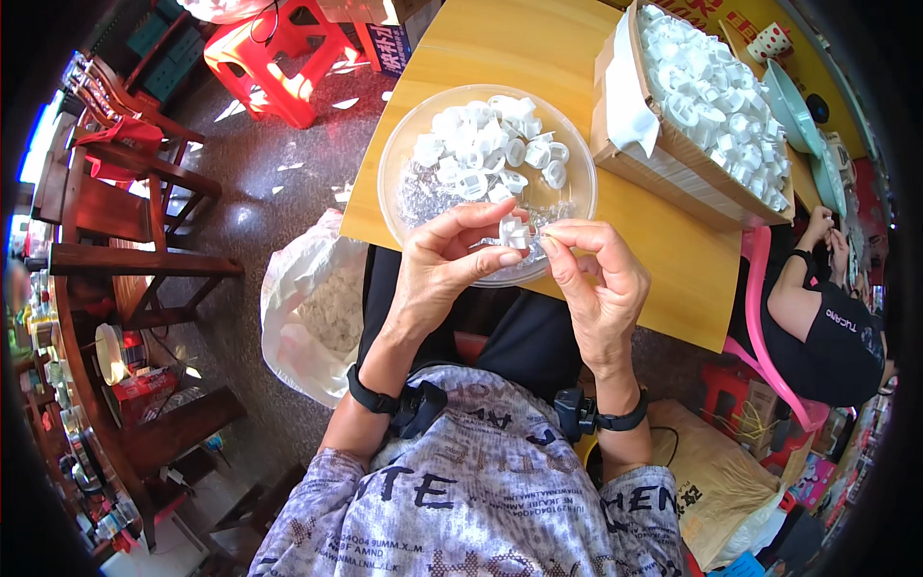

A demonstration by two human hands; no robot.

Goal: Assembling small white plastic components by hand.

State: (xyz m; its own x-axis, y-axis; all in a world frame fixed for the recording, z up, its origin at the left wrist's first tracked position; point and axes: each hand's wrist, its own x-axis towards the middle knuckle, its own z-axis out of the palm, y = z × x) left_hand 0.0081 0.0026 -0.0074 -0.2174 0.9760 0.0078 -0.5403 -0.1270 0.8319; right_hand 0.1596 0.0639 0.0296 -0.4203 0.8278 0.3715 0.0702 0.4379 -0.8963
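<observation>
Over the near rim of a round clear plastic bowl (388, 183), my left hand (433, 269) grips a small white plastic part (514, 232) between thumb and fingers. Close beside it, the thumb and index finger of my right hand (608, 284) are pinched together at the part's right side; whatever they hold is too small to name. Inside the bowl, a heap of similar white plastic parts (471, 144) lies toward the far side. Small shiny, clear or metallic pieces (415, 188) cover the bowl's bottom nearer me, partly hidden by my hands.
The bowl stands on a yellow wooden table (663, 279). At right is a cardboard box (687, 178) full of white parts. A white sack (288, 298) of pieces sits left of my legs. Another person (827, 327) works at right, by a pink chair (760, 327). A red stool (279, 72) stands far left.
</observation>
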